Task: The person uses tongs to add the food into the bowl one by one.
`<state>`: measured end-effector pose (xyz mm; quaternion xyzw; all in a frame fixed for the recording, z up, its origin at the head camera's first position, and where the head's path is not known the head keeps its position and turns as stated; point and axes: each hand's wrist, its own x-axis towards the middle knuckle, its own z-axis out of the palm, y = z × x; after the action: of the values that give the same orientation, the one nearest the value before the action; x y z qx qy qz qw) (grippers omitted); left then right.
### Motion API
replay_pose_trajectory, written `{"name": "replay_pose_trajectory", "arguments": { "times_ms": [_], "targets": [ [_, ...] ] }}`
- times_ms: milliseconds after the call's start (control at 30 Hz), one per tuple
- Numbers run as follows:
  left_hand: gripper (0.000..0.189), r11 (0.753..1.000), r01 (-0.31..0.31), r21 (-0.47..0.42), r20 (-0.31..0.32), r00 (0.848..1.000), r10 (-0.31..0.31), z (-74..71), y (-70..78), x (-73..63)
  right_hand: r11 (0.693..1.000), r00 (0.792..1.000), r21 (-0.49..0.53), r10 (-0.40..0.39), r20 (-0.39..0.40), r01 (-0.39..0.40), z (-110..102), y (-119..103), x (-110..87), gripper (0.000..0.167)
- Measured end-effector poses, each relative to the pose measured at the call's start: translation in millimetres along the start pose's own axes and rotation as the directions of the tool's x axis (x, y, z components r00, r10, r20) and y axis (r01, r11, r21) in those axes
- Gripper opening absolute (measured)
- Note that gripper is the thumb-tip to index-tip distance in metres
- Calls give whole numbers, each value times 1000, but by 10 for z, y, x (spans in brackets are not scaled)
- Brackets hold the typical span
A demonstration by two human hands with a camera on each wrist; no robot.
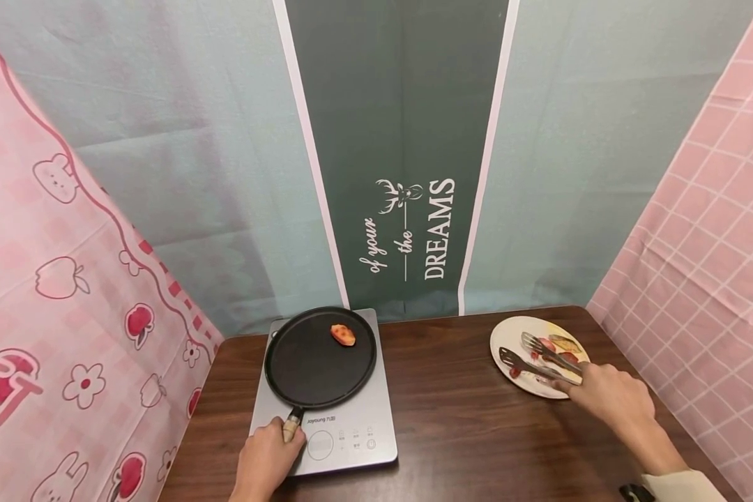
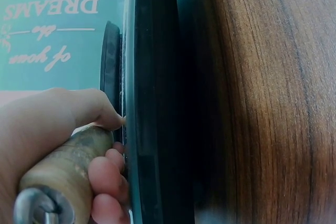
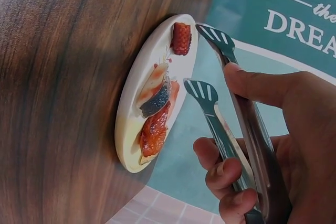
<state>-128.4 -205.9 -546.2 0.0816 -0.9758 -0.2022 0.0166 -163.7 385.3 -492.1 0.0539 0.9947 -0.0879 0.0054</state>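
Note:
My left hand [image 1: 266, 453] grips the wooden handle [image 2: 68, 166] of a flat black pan [image 1: 314, 373]. The pan sits on a silver induction cooker [image 1: 379, 432], with one orange-red piece of food [image 1: 343, 335] near its far right edge. In my right hand [image 1: 615, 397] is a pair of metal tongs [image 3: 252, 135] with slotted dark heads, spread apart over a white plate [image 1: 500, 336]. Nothing shows between the tong heads in the right wrist view. On the plate lie a scored reddish piece [image 3: 181, 39], a dark-skinned fish slice [image 3: 157, 100] and a glazed brown piece [image 3: 155, 132].
A brown wood-grain table [image 1: 439, 404] bears the cooker on the left and the plate on the right. Behind it hangs a green cloth [image 1: 401, 104] with lettering. Pink patterned cloths hang at the left [image 1: 88, 300] and right [image 1: 715, 209] sides.

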Motion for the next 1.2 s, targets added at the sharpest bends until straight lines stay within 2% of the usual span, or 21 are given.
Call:
{"name": "replay_pose_trajectory", "arguments": {
  "times_ms": [200, 600, 933, 1200],
  "targets": [
    [31, 1000, 6, 1, 6, 1000, -6, 9, -11, 5, 1000, 999, 0, 3, 46, -3, 9, 21, -15, 76],
    [30, 1000, 6, -1, 2, 1000, -6, 13, -6, 13, 1000, 1000, -2, -13, 3, 13, 14, 9, -48, 62],
    [30, 1000, 6, 1, -5, 1000, -6, 20, -10, 15, 1000, 1000, -13, -25, -16, 25, 28, -4, -61, 57],
    [30, 1000, 3, -2, -9, 1000, -3, 23, -19, 18, 998, 997, -2, -62, -35, 61, 29, 4, -73, 40]
  ]
}}
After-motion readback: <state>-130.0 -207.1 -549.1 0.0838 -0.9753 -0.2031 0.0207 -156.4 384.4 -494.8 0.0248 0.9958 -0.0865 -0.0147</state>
